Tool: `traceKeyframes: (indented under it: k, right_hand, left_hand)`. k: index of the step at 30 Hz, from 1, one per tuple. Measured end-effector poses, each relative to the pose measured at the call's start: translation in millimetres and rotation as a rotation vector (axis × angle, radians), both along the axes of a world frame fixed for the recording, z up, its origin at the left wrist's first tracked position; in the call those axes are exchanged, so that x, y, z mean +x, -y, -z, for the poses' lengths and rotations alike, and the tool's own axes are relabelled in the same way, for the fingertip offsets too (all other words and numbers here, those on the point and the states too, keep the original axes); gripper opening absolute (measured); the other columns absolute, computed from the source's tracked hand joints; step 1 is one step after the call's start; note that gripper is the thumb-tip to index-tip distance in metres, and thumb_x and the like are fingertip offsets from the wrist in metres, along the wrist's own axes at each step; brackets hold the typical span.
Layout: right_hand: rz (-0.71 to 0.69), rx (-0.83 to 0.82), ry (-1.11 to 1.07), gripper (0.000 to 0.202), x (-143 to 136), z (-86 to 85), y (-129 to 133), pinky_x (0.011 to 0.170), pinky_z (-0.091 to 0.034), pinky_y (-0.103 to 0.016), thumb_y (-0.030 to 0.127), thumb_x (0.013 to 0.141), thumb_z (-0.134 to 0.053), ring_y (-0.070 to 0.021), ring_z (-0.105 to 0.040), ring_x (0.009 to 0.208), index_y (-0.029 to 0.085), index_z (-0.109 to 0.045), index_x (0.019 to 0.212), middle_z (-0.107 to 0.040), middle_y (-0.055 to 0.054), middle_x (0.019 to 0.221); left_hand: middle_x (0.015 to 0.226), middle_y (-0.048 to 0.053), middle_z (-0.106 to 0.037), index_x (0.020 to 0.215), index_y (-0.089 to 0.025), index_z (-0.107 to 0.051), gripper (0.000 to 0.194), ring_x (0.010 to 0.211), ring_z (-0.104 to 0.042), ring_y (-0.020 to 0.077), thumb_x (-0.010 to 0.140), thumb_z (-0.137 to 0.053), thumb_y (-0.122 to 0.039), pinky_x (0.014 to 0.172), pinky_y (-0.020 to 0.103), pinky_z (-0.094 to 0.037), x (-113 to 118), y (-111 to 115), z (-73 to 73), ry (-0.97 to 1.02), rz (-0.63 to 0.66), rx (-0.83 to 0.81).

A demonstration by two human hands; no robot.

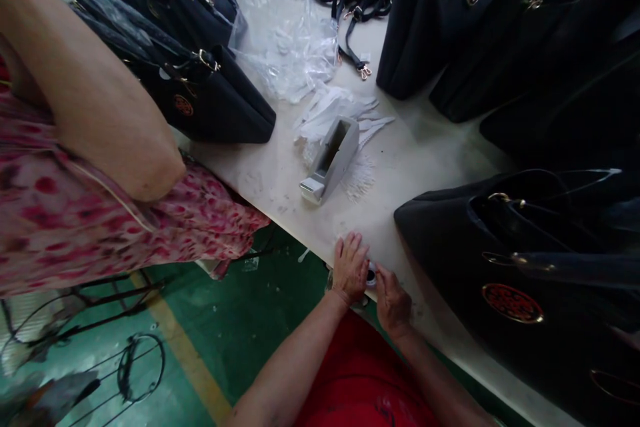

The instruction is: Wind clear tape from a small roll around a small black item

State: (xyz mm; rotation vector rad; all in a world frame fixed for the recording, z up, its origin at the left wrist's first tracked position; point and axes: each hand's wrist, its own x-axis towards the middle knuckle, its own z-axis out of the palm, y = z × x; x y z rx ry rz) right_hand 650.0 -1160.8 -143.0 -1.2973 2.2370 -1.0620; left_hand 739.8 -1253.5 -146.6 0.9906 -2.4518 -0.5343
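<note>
In the head view, the left hand (349, 268) and the right hand (391, 300) are meeting at the near edge of the worktop (280, 173), fingers pinching together on a small roll of tape (371, 274) that is sitting between them right at that edge; the left is lying flat over it, the right is nipping at its side. The empty tape dispenser (331, 159) is lying further in, toward the middle, with a black handbag (525, 280) just beside the right hand. Judging from this, picking the tape's end free is going best with the left hand pressing the roll steady against the worktop, the right working only with fingertips and keeping clear of the bag.
</note>
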Motion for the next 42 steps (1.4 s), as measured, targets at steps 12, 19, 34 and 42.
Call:
traceKeyframes:
  k: [12,19,34,42]
  right_hand:
    - [-0.007,0.048,-0.006,0.034,-2.1,6.5,-1.0,0.07,-0.05,-0.03,0.033,0.093,-0.033,-0.0215,-0.065,0.082,0.016,-0.059,0.106,-0.068,-0.012,0.094]
    - [-0.004,0.04,0.189,0.035,-2.3,-7.9,4.1,0.069,-0.052,-0.033,0.038,0.088,-0.036,-0.0237,-0.065,0.083,0.016,-0.061,0.097,-0.068,-0.013,0.095]
    - [-0.359,-0.45,-0.033,0.026,-3.9,-114.4,-55.0,0.073,-0.056,-0.029,0.017,0.083,-0.052,-0.0176,-0.063,0.086,0.018,-0.055,0.108,-0.063,-0.01,0.098]
    - [-0.415,-0.699,-0.34,0.033,-12.6,-168.2,-90.7,0.08,-0.056,-0.027,0.004,0.079,-0.058,-0.0176,-0.061,0.095,0.016,-0.055,0.11,-0.06,-0.011,0.103]
  left_hand:
    - [0.136,0.013,-0.046,0.115,-0.016,-0.056,0.036,0.135,-0.029,0.0241,0.092,-0.03,-0.026,0.108,0.051,-0.027,-2.9,0.6,-3.5,0.027,-0.01,0.015]
    - [0.124,0.014,-0.055,0.1,-0.014,-0.06,0.023,0.124,-0.041,0.0268,0.087,-0.052,-0.031,0.104,0.05,-0.031,-2.0,10.4,-16.5,0.046,-0.065,0.214]
    - [0.102,0.006,-0.063,0.112,-0.015,-0.053,0.056,0.089,-0.059,0.017,0.064,-0.078,-0.028,0.079,0.026,-0.046,57.8,-54.8,-139.3,-0.532,0.121,1.153]
    - [0.106,0.007,-0.06,0.113,-0.018,-0.056,0.07,0.097,-0.055,0.0192,0.05,-0.086,-0.018,0.085,0.03,-0.042,50.6,-95.6,-190.1,-0.845,0.244,1.342]
